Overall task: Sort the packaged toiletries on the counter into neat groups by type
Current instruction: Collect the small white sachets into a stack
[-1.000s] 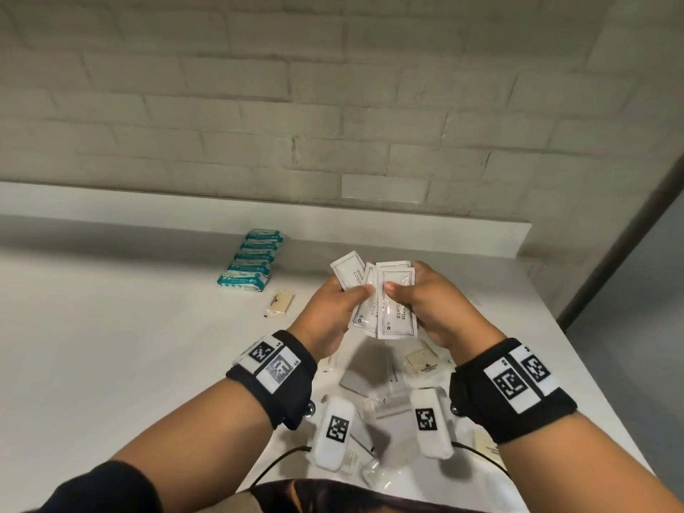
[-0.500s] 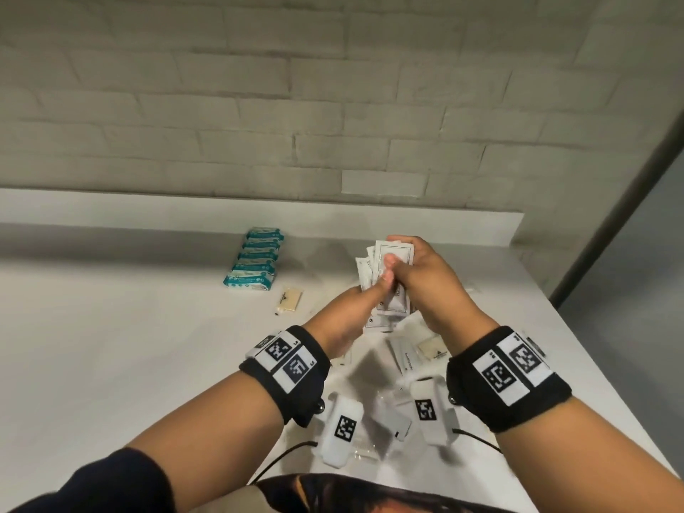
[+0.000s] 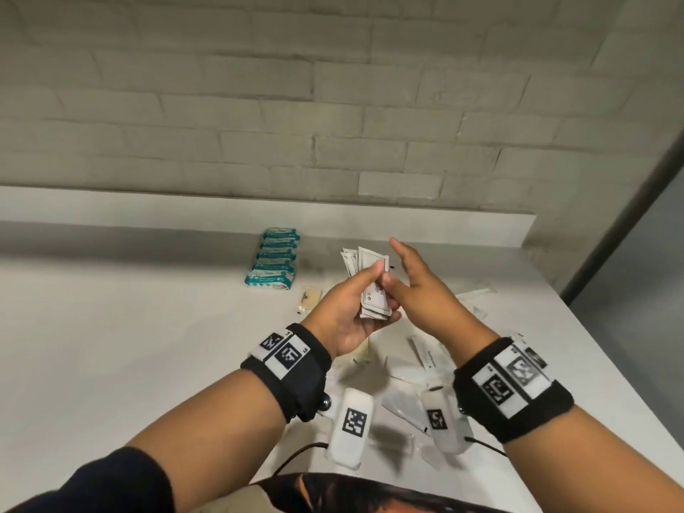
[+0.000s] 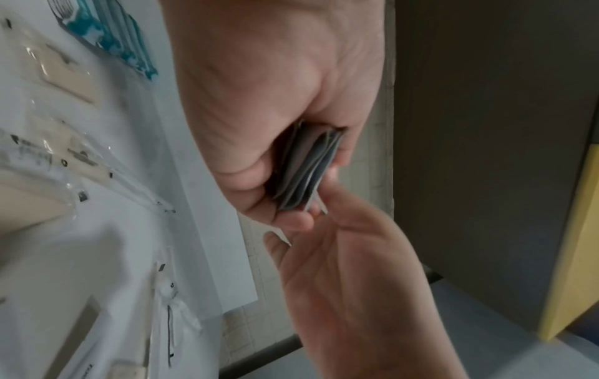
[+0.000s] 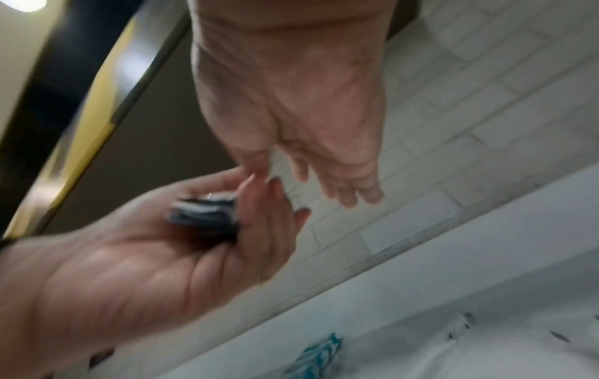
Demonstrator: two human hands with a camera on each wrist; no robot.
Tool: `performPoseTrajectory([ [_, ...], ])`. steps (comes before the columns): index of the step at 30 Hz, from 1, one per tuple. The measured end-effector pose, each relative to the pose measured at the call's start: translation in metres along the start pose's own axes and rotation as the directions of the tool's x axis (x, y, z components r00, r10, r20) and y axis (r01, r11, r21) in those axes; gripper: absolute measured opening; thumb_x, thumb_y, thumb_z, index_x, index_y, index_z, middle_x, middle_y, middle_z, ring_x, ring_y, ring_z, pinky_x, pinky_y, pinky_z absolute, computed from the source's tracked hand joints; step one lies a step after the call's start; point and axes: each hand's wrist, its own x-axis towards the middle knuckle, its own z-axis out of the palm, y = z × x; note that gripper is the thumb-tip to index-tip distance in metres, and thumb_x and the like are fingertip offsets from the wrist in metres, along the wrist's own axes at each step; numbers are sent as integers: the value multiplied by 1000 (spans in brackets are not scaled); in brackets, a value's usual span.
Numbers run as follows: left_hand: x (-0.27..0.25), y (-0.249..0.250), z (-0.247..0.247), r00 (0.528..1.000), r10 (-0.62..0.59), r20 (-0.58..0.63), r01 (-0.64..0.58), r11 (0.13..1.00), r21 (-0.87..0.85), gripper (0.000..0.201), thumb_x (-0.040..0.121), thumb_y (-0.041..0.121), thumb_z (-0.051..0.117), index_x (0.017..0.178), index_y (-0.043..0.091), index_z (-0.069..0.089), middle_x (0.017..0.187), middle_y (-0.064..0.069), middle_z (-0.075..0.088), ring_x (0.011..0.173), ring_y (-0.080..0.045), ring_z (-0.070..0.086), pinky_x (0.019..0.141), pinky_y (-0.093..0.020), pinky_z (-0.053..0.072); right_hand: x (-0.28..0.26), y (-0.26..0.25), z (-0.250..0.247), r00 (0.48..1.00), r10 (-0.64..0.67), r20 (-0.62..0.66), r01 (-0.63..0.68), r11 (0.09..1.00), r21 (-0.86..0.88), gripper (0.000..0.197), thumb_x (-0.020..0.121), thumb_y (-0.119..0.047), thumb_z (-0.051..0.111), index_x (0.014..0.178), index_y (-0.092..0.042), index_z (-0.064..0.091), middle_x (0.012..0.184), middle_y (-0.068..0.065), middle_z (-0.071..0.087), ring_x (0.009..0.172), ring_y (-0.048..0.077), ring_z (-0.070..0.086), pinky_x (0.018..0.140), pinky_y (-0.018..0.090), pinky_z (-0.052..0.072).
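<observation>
My left hand [image 3: 357, 301] grips a stack of white sachets [image 3: 370, 279] upright above the counter, thumb on the front and fingers curled behind. From the left wrist view the sachets [image 4: 308, 169] show edge-on inside the curled fingers. My right hand [image 3: 411, 275] stands beside the stack with straight fingers, its thumb near the sachets, holding nothing; in the right wrist view the right hand [image 5: 327, 164] is flat and the sachets [image 5: 207, 218] lie in the left palm. A row of teal-and-white packs [image 3: 274, 261] lies at the back of the counter.
A small beige packet [image 3: 308, 298] lies right of the teal packs. Loose clear-wrapped and white packets [image 3: 422, 359] are scattered under and behind my wrists. The white counter [image 3: 129, 346] ends at a raised back ledge and a brick wall; its right edge drops off.
The fanned sachets have been squared into one stack in my left hand. My right hand has let go of them and its fingers have straightened beside the stack.
</observation>
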Motion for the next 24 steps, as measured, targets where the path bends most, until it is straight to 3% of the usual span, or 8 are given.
performPoseTrajectory([
  [3, -2, 6, -11, 998, -61, 25, 59, 995, 76, 67, 69, 62, 69, 117, 16, 64, 104, -8, 61, 92, -17, 61, 78, -32, 55, -9, -8, -6, 968, -32, 248, 40, 999, -30, 120, 69, -31, 84, 146, -51, -5, 158, -18, 1, 142, 0, 7, 107, 20, 25],
  [6, -9, 9, -10, 983, -129, 133, 118, 989, 90, 84, 73, 72, 58, 136, 17, 53, 133, -11, 57, 122, -25, 56, 97, -41, 48, -10, -21, 5, 947, -47, 319, 134, 957, -258, 145, 53, -33, 91, 133, -61, -27, 156, -10, 10, 145, 12, 15, 114, 34, 32],
  [8, -12, 10, -12, 972, -149, 182, 144, 989, 40, 81, 76, 72, 52, 133, 13, 54, 122, -11, 63, 113, -23, 62, 89, -37, 54, -9, -25, 12, 958, -69, 279, 157, 938, -309, 145, 55, -28, 90, 135, -59, -28, 148, -7, 23, 136, 10, 29, 108, 31, 38],
  [10, -14, 14, -16, 967, -144, 211, 153, 988, -29, 73, 80, 67, 50, 128, 13, 55, 112, -11, 64, 103, -23, 66, 87, -35, 56, -10, -27, 14, 952, -93, 293, 185, 934, -304, 147, 56, -28, 91, 137, -54, -28, 153, -8, 18, 135, 2, 21, 109, 25, 32],
  [12, -16, 17, -23, 966, -145, 214, 161, 985, -60, 68, 85, 61, 52, 132, 12, 51, 116, -13, 60, 106, -24, 62, 97, -38, 49, -12, -28, 16, 933, -92, 348, 205, 931, -303, 150, 54, -34, 92, 132, -53, -34, 158, -10, 6, 138, 0, 9, 116, 29, 21],
  [15, -16, 17, -32, 964, -160, 213, 176, 982, -61, 69, 83, 55, 59, 137, 14, 47, 115, -13, 56, 102, -25, 57, 95, -36, 48, -14, -34, 21, 927, -92, 364, 203, 938, -282, 148, 56, -33, 91, 130, -53, -35, 158, -8, 6, 138, 0, 8, 117, 37, 27],
  [20, -17, 19, -44, 967, -189, 172, 208, 973, -98, 55, 88, 57, 52, 117, 12, 62, 106, -11, 59, 97, -25, 60, 96, -38, 45, -15, -35, 35, 928, -89, 361, 225, 907, -355, 148, 58, -31, 91, 134, -48, -36, 150, -5, 21, 136, 4, 19, 111, 24, 27],
  [24, -19, 19, -45, 963, -204, 177, 225, 968, -107, 53, 90, 60, 47, 100, 12, 67, 97, -8, 62, 84, -21, 65, 80, -34, 54, -16, -37, 40, 930, -76, 360, 226, 891, -395, 148, 59, -27, 90, 136, -48, -34, 148, -4, 25, 135, 11, 27, 105, 21, 32],
])
